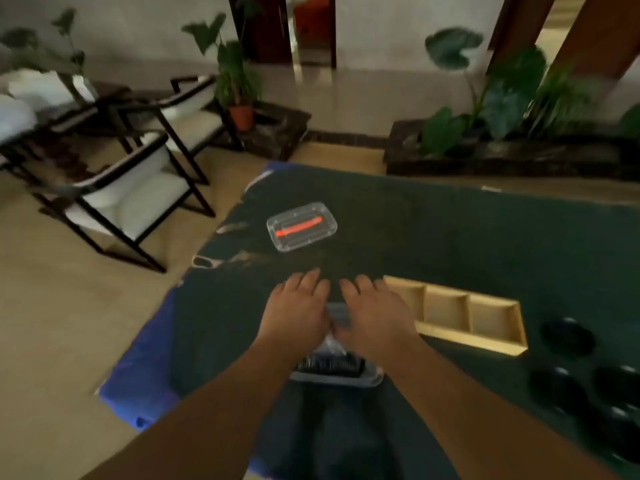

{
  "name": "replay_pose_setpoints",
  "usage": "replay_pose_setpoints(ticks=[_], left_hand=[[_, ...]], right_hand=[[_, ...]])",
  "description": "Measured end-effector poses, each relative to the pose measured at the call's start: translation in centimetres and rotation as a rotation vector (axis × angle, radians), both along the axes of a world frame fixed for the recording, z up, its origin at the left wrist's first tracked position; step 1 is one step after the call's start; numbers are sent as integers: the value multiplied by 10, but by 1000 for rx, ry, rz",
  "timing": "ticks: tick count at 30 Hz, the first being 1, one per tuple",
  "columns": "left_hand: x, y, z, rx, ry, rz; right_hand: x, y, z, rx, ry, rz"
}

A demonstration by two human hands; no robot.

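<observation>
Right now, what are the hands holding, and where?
Nothing gripped: left hand and right hand lie open over the clear box; blur hides any touch.

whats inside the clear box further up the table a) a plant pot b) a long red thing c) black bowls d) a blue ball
b: through the lid of the clear box a single long red thing shows, lying along the box's length.
</observation>
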State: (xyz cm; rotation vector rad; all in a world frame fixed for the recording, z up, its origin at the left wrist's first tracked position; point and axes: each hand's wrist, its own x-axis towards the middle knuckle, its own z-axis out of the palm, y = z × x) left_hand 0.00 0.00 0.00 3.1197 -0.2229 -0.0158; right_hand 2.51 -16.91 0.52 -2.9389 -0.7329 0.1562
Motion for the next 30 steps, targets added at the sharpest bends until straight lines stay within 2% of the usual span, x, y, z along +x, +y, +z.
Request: replay_pose_setpoints(ticks=[5, 10, 18, 23, 30], left_hand=[[-6, 5, -89, -23, 223, 10], [3, 15, -133, -70, 328, 2], [26, 9, -150, -77, 566, -49], [40, 10, -142, -13, 725, -42], [43, 14, -87, -24, 640, 7]], right_hand=[[-5, 12, -86, -38, 265, 63], [12, 21, -126, -145, 365, 121], [33, 29, -147, -187, 488, 142], [38, 29, -137, -167, 563, 169], [46, 20, -85, -122, 417, 256]])
